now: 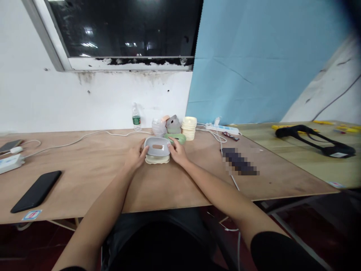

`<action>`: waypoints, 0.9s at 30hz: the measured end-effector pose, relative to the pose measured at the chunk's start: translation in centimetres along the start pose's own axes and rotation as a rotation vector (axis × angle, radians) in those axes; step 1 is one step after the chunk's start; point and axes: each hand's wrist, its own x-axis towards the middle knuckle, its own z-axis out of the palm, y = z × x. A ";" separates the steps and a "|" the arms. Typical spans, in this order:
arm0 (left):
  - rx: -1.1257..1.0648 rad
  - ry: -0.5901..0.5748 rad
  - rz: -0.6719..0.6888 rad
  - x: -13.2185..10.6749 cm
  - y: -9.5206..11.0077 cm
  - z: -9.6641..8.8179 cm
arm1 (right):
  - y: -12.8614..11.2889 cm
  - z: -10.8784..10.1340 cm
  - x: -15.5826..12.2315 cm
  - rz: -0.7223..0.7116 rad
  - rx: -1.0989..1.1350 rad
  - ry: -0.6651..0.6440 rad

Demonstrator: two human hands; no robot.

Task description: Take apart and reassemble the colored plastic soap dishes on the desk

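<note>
A shallow grey plastic lid with an oval slot [157, 143] sits between my hands, just above a cream plastic base with a wavy rim [157, 160]. My left hand [137, 153] grips the lid's left edge, thumb towards the front. At the right edge, my right hand [177, 150] holds it with thumb and fingers. Whether the lid rests on the base or is held slightly above it, I cannot tell. Right behind lies a green plastic piece [177, 138], partly hidden by the lid and my right hand.
Behind are a stack of cream containers [189, 128], grey pieces [173, 124], clear pieces [159, 127] and a water bottle [136, 117]. Power strips [222, 128] and cables lie at both sides. A black phone [36, 191] is at left, a blurred-out dark object [239, 162] at right.
</note>
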 end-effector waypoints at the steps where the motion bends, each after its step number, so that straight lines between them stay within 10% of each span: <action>1: 0.042 -0.027 0.021 0.1 -0.1 0.1 | 0.4 0.1 0.2 0.006 -0.017 -0.025; 18: 0.579 -0.237 -0.128 1.7 -1.1 1.5 | 0.1 1.0 1.2 0.159 -0.605 -0.360; 27: 0.489 -0.197 -0.094 1.3 -1.8 1.1 | -0.2 0.0 1.2 0.064 -0.507 -0.140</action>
